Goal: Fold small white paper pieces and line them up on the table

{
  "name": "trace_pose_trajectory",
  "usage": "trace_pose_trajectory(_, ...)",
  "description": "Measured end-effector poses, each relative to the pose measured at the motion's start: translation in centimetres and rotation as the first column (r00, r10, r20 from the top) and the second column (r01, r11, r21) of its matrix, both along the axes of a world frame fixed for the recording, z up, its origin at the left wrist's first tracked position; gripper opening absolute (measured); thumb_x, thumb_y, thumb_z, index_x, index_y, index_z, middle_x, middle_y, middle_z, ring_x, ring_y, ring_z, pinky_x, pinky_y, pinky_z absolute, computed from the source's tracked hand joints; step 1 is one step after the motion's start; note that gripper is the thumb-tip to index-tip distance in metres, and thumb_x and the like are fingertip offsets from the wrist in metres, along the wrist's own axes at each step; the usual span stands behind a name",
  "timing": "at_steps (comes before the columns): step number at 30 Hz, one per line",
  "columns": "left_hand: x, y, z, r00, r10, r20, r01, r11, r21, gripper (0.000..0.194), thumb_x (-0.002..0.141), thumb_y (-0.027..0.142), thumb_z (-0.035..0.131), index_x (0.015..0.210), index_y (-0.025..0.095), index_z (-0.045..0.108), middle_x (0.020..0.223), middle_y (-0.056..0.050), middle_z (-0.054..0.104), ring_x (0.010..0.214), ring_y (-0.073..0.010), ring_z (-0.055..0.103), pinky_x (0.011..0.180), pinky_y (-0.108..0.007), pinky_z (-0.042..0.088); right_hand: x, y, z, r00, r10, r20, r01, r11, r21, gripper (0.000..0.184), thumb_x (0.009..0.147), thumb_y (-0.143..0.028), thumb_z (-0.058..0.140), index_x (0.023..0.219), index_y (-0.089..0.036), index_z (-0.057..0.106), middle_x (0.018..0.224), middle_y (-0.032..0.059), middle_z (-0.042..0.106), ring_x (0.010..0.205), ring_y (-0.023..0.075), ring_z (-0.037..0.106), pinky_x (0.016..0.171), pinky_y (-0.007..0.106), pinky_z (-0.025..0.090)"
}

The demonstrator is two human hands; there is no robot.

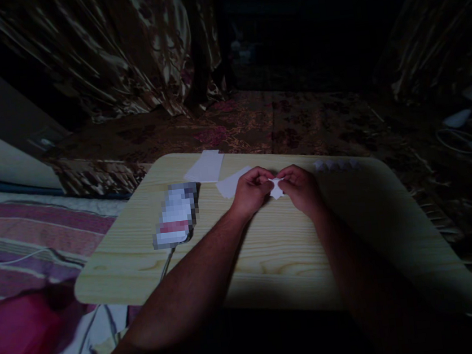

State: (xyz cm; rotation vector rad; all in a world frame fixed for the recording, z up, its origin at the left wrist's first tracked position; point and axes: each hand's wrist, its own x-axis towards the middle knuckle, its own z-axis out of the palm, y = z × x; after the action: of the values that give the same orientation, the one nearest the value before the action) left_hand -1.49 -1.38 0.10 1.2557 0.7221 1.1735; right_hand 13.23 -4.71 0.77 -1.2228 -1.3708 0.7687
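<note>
A small folded piece of white paper point(276, 188) is pinched between my two hands, just above the wooden table point(270, 252). My left hand point(253, 191) grips its left side with thumb and fingers closed. On the opposite side my right hand point(299, 185) pinches it the same way. The paper has pointed corners along its lower edge; its upper part is partly hidden by my fingers. Close behind my left hand lie white paper sheets point(230, 184). Several small folded paper pieces point(336, 164) stand in a row to the right of my right hand.
Another stack of white paper point(206, 167) lies at the table's back left. A phone-like device point(176, 215), its screen blurred out, has a cable point(167, 264) running off the near side. Left of the table is a striped bedspread point(42, 233); patterned curtains point(153, 44) hang behind.
</note>
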Motion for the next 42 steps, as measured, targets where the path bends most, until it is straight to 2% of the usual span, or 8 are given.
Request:
trace_pose_trajectory(5, 0.05, -0.04, 0.02, 1.0, 0.006, 0.008, -0.006, 1.0, 0.028, 0.014, 0.065, 0.017, 0.07, 0.078, 0.016, 0.064, 0.059, 0.004, 0.057, 0.05, -0.0067, 0.044, 0.051, -0.021, 0.033, 0.03, -0.05, -0.09, 0.999, 0.023, 0.028, -0.024, 1.0, 0.016, 0.013, 0.071, -0.023, 0.061, 0.084, -0.021, 0.061, 0.065, -0.0029, 0.061, 0.058, 0.013, 0.056, 0.053, 0.024, 0.041)
trace_pose_trajectory(10, 0.18, -0.18, 0.18, 1.0, -0.005, -0.009, 0.005, 0.999, 0.05, 0.019, 0.062, 0.016, 0.072, 0.079, 0.016, 0.064, 0.065, 0.002, 0.061, 0.056, -0.0078, 0.049, 0.056, -0.022, 0.037, -0.03, -0.06, -0.02, 0.998, -0.02, 0.059, 0.019, 1.0, 0.014, 0.01, 0.07, -0.022, 0.061, 0.081, -0.022, 0.061, 0.065, -0.0026, 0.061, 0.059, 0.0138, 0.056, 0.054, 0.024, 0.04)
trace_pose_trajectory(22, 0.14, -0.31, 0.12, 0.999, 0.034, -0.03, -0.032, 0.997, 0.072, 0.009, 0.065, 0.016, 0.068, 0.073, 0.017, 0.063, 0.058, 0.004, 0.055, 0.051, -0.0071, 0.044, 0.052, -0.021, 0.033, -0.11, -0.36, 0.16, 0.998, -0.002, 0.069, -0.001, 1.0, 0.031, 0.008, 0.071, -0.02, 0.059, 0.078, -0.022, 0.062, 0.064, -0.0031, 0.059, 0.057, 0.0128, 0.052, 0.053, 0.025, 0.037)
trace_pose_trajectory(31, 0.25, -0.39, 0.14, 0.999, 0.05, -0.004, -0.05, 0.999, -0.016, 0.009, 0.063, 0.016, 0.069, 0.07, 0.016, 0.063, 0.056, 0.003, 0.056, 0.047, -0.0068, 0.044, 0.049, -0.021, 0.033, 0.01, -0.35, 0.06, 0.998, -0.001, 0.064, 0.0, 1.0, 0.017, 0.004, 0.072, -0.022, 0.061, 0.074, -0.022, 0.064, 0.062, -0.0028, 0.061, 0.056, 0.0132, 0.053, 0.052, 0.025, 0.037)
trace_pose_trajectory(38, 0.17, -0.21, 0.28, 0.999, -0.005, 0.033, 0.006, 0.999, -0.04, 0.01, 0.065, 0.017, 0.07, 0.072, 0.015, 0.064, 0.058, 0.003, 0.058, 0.051, -0.0074, 0.048, 0.052, -0.021, 0.035, -0.05, -0.23, 0.18, 0.999, 0.01, -0.041, -0.01, 1.0, 0.007, 0.006, 0.071, -0.024, 0.064, 0.075, -0.02, 0.066, 0.064, -0.0022, 0.064, 0.059, 0.0131, 0.056, 0.055, 0.025, 0.04)
trace_pose_trajectory(42, 0.21, -0.43, 0.54, 0.997, -0.06, 0.056, 0.062, 0.998, -0.03, 0.017, 0.063, 0.017, 0.073, 0.076, 0.016, 0.063, 0.062, 0.003, 0.059, 0.053, -0.007, 0.048, 0.053, -0.021, 0.036, -0.04, -0.22, 0.3, 0.997, -0.027, -0.065, 0.029, 0.999, 0.026, 0.006, 0.071, -0.023, 0.065, 0.076, -0.02, 0.066, 0.064, -0.0025, 0.063, 0.059, 0.0125, 0.055, 0.055, 0.024, 0.039)
